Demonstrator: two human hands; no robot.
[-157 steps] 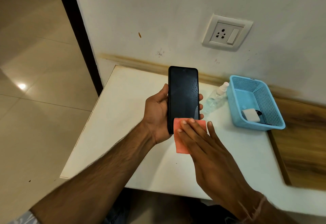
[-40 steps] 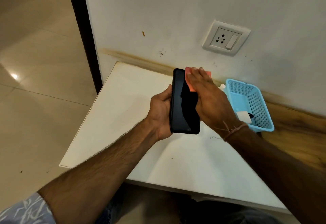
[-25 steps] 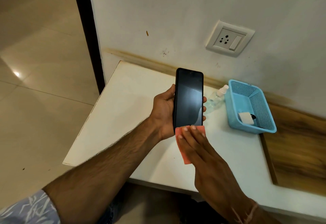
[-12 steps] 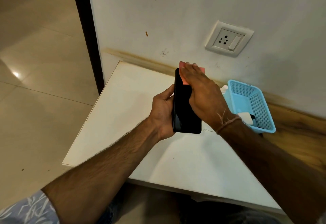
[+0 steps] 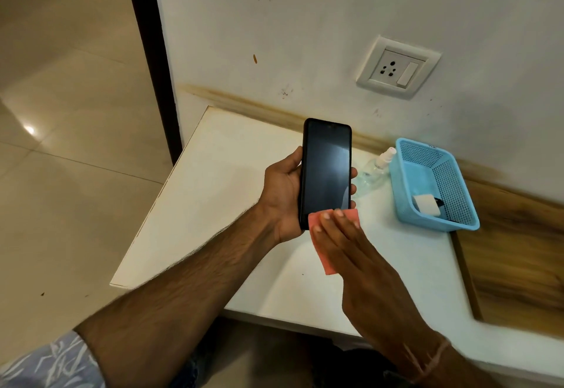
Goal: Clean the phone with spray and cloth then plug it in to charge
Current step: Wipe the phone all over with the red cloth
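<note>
The white rectangular tabletop (image 5: 213, 204) stands against the wall, and the person works just above it, so the supplies lie within reach. At the back right of it sits the light blue perforated plastic basket (image 5: 451, 186). On the wall above is the white socket plate with 1 switch (image 5: 396, 67), nothing plugged into it; the basket beneath looks handily placed for the charging step.

The left hand (image 5: 283, 195) grips the black slab-shaped smartphone (image 5: 326, 171) by its long edges, thumb on 1 side and fingertips wrapped round the other. It holds the phone upright above the table with the dark screen facing the person, which braces it against the wiping. The right hand (image 5: 360, 265) lies flat, fingers straight, pressing the small pink folded cloth (image 5: 326, 262) onto the bottom end of the screen. The glass shows a dull sheen and no droplets that I can make out, so wiping looks well along.

The small clear plastic spray bottle with a white nozzle (image 5: 374, 171) lies on its side just beside the basket's left wall, set aside.

Inside the basket rest 2 things: a white block-shaped charger adapter (image 5: 427, 204) and a bit of black cable (image 5: 439, 201), touching it, waiting.
</note>
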